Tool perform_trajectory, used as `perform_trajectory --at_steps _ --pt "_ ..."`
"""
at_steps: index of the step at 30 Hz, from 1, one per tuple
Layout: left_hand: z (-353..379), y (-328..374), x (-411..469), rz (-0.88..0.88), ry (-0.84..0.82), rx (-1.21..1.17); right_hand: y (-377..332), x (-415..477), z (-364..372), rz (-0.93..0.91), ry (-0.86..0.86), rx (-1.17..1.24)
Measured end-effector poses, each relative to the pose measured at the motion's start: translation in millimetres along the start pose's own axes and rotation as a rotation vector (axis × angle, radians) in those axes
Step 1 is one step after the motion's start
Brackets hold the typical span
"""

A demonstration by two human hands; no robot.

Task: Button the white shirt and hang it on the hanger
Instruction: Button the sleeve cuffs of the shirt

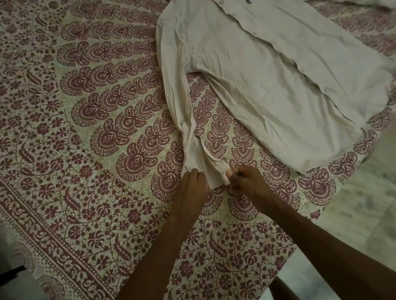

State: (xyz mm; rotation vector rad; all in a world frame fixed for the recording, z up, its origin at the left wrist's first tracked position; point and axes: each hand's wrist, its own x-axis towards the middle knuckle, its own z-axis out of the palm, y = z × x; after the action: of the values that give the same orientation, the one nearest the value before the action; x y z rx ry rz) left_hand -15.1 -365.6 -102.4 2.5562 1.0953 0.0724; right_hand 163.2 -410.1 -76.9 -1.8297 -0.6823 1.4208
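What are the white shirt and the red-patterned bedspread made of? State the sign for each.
White long-sleeved shirt: thin woven cloth, likely cotton, matt; it creases finely. Red-patterned bedspread: printed woven cloth, probably cotton, matt; lies flat, no sheen.

views: just the one, a wide-angle cam worn on the person's head
facing: it looked forward and steeply down across the bed [73, 160]
closeness: pretty near, forearms ran in from the bottom edge, and the left hand [190, 186] and right hand [243, 181] sat just below mid-frame
coverage: the shirt [269, 71] ran off the top edge, and the floor [387, 193] showed down the right side
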Motion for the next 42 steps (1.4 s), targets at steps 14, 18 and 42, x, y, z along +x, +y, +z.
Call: perform_trajectory --at_steps 14,18,42 --pt "14.1 17.7 14.1 -0.162 0.152 -0.079 -5.3 2.8 -3.3 0.001 0.041 0.083" --pt "12.4 20.1 13.1 -0.174 0.145 -0.102 -5.8 7.2 -8.0 0.094 0.008 0.21" --pt "-30.8 -1.5 33.0 -0.371 0.047 -0.774 -16.0 4.7 4.2 -0.326 0.047 -0.372"
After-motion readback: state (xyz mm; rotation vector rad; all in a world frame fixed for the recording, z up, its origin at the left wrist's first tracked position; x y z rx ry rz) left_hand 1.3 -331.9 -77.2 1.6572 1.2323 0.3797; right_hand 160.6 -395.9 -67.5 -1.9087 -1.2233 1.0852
